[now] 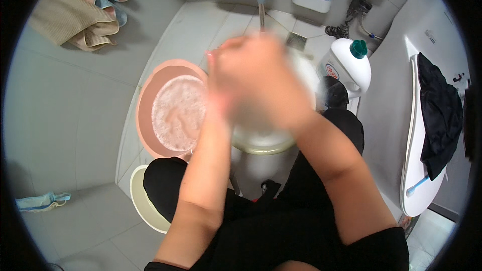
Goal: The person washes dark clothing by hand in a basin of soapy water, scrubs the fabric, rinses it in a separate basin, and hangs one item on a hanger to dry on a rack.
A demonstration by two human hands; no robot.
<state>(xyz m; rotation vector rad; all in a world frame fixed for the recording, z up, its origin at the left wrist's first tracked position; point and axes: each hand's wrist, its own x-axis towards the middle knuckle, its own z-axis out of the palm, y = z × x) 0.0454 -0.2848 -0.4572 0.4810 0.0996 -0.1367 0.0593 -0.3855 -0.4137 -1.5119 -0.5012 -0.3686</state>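
My right hand [260, 64] and my left hand [220, 79] are pressed together, raised close to the camera. Both are strongly blurred. A dim greyish patch shows below them between my wrists, but I cannot tell what it is or whether my hands hold anything. Under them is a pale basin [263, 150] with a light green rim, its inside partly hidden by my hands and arms. To the left stands a pink plastic basin [145, 120] holding sudsy water [179, 113].
A white detergent jug [357, 67] with a green cap stands beyond my right knee. Near my left knee is a cream basin [141, 203]. At right, black cloth [438, 116] and a blue toothbrush [418, 186] lie on a white toilet lid [412, 158]. Towels [75, 15] hang upper left.
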